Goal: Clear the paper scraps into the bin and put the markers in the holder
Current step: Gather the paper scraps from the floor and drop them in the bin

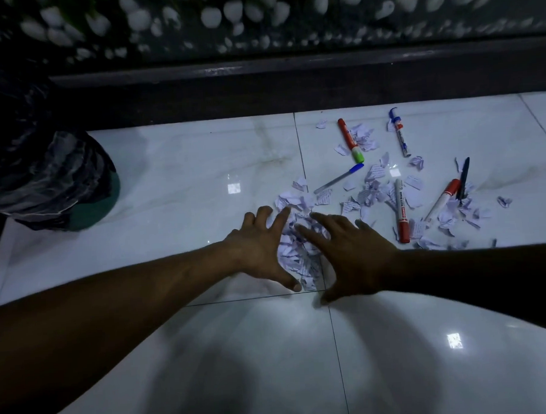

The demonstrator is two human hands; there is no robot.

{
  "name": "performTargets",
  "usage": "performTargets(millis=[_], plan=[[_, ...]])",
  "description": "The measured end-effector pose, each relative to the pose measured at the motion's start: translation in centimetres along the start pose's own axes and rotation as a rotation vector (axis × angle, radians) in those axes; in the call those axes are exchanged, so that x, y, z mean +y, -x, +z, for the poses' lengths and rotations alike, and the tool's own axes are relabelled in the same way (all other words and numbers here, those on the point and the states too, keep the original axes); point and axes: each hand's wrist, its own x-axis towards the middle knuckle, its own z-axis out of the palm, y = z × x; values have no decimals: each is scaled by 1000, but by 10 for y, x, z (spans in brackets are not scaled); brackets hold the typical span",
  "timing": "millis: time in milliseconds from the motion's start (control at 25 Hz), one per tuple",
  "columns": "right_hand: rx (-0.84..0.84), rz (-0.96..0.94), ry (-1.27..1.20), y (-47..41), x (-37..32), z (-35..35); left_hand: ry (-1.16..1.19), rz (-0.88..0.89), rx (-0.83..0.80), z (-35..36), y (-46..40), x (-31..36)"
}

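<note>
**Hands corralling scraps on floor**

Left hand (261,248) and right hand (349,253), fingers spread flat, gripping nothing, bracket a pile of paper scraps (298,252) on the tiled floor (170,186). More scraps and markers (401,210) lie scattered right. Bag-lined bin (45,179) sits far left.

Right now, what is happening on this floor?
A person is gathering a pile of paper scraps on the tiled floor, left hand and right hand spread open on either side of it. More scraps, several markers and pens lie scattered to the right. The bin, lined with a dark bag, stands at the left.
</note>
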Motion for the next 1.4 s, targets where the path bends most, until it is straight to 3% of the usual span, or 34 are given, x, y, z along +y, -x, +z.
performTargets(millis=[120, 400, 640, 880, 1120, 1400], plan=[[11, -5, 55, 0, -2, 13, -62, -46, 30, -2, -3, -9], [116, 217, -118, -60, -13, -16, -63, -12, 53, -3, -17, 5], [140, 225, -221, -52, -19, -8, 74, -47, 249, 16, -18, 12], [188, 243, -557, -57, -22, -2, 330, 12, 322, 10, -29, 29], [213, 231, -751, -46, -21, -43, 407, 2, 339, -25, -14, 22], [393, 195, -882, -50, -43, -140, 353, -12, 468, -117, 21, -9]])
